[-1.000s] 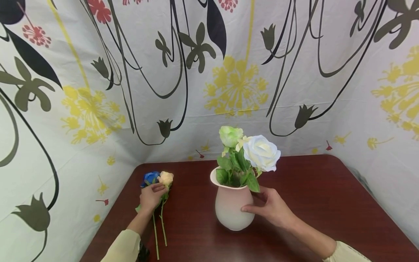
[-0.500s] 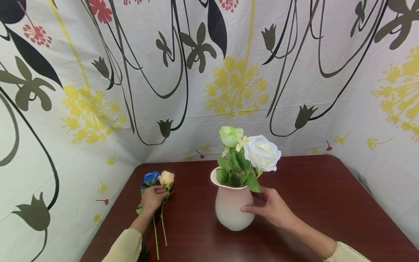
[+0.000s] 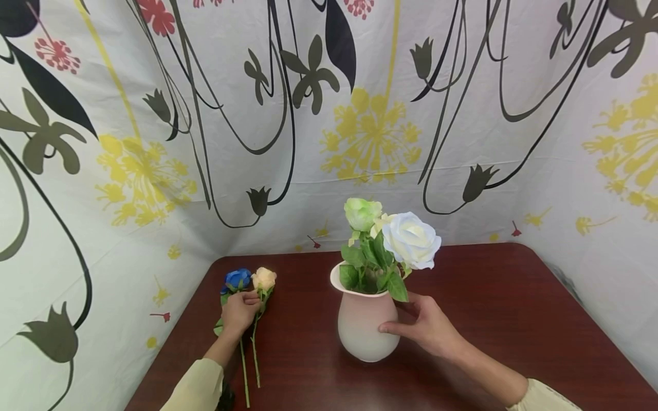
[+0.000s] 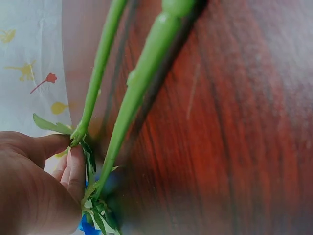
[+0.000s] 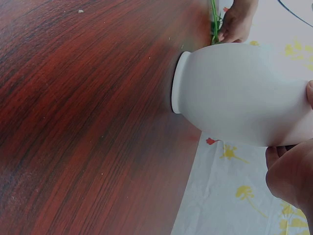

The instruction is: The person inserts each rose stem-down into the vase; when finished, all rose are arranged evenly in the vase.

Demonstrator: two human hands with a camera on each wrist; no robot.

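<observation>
In the head view, my left hand point(image 3: 239, 313) is at the left of the table, over two cut roses. The left wrist view shows its thumb and fingertips pinching a green stem point(image 4: 93, 95) where leaves branch off. This appears to be the cream rose point(image 3: 264, 278), whose bloom lies just beyond the fingertips. Beside it lies a blue rose point(image 3: 237, 278), its stem partly hidden under the hand. My right hand point(image 3: 434, 328) grips the side of a pink-and-white vase point(image 3: 366, 328), thumb in front, other fingers behind. The vase stands upright, holding a pale blue-white rose point(image 3: 411, 240) and a light green flower point(image 3: 362, 214).
The dark red wooden table point(image 3: 303, 342) stretches between the roses and the vase. Behind it hangs a white cloth point(image 3: 308, 154) printed with flowers, which also runs along both sides. A small dark object point(image 3: 226, 395) sits by the left sleeve.
The cream rose's bloom has shifted slightly right, away from the blue rose. My left hand has moved only a little. The right hand and vase have stayed in place.
</observation>
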